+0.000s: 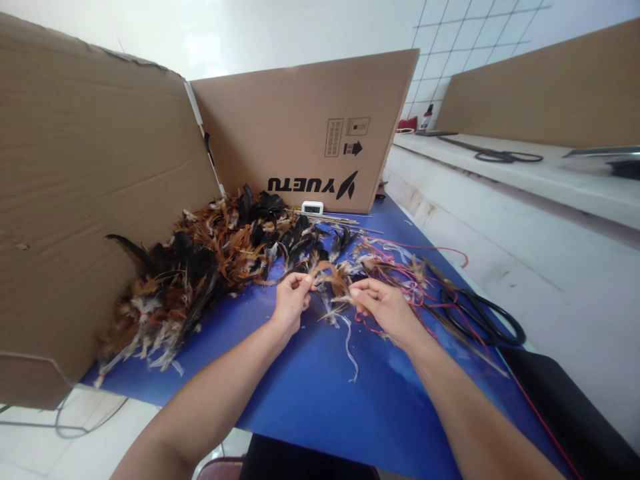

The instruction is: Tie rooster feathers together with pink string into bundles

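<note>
Over the blue tabletop [320, 407], both my hands are closed in a pinch, a short gap apart. My left hand [291, 303] grips the left end of some light brown feathers [333, 275]. The pale quill end of a feather [341, 299] is between the thumb and fingers of my right hand [385, 308]. A translucent plastic strip [351, 353] trails over the table just below the hands. Behind and left lies a large pile of brown and black feathers [220, 250]. Pink-red string [415, 287] tangles with loose feathers beside my right hand.
Black-handled scissors [483, 317] lie on the right, near a black flat object [565, 400]. A small white digital timer [313, 208] and thin sticks [350, 220] sit before the back cardboard panel [295, 133]. Another cardboard panel [95, 167] walls the left. More scissors [505, 157] rest on a ledge.
</note>
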A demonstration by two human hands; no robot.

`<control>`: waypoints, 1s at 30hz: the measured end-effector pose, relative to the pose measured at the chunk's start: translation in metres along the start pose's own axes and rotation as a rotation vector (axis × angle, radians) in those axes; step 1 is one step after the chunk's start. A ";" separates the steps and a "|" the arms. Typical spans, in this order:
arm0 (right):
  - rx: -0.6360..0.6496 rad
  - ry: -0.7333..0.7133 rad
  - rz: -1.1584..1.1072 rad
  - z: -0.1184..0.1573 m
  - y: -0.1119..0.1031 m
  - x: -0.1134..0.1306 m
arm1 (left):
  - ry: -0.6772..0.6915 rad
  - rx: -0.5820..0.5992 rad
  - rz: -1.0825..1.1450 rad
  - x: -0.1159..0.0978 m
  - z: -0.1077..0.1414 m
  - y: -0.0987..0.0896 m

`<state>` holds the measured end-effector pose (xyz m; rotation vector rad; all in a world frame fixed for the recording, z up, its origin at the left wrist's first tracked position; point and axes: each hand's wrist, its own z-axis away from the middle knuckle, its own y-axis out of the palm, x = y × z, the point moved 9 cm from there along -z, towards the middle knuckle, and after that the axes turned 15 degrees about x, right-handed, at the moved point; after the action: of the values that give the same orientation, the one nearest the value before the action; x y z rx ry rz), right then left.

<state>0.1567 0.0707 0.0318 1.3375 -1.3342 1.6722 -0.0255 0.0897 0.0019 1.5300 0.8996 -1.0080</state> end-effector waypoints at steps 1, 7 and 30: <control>-0.005 -0.003 0.043 0.000 -0.002 -0.001 | 0.002 -0.010 0.018 0.000 0.000 -0.001; -0.186 -0.209 0.598 0.005 -0.008 0.020 | -0.007 0.006 0.071 0.003 0.001 0.002; 0.006 -0.165 -0.088 -0.002 0.032 0.008 | -0.013 0.190 -0.161 0.002 0.015 0.036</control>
<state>0.1251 0.0623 0.0291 1.5437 -1.3424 1.5361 0.0060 0.0684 0.0115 1.6257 0.9514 -1.2486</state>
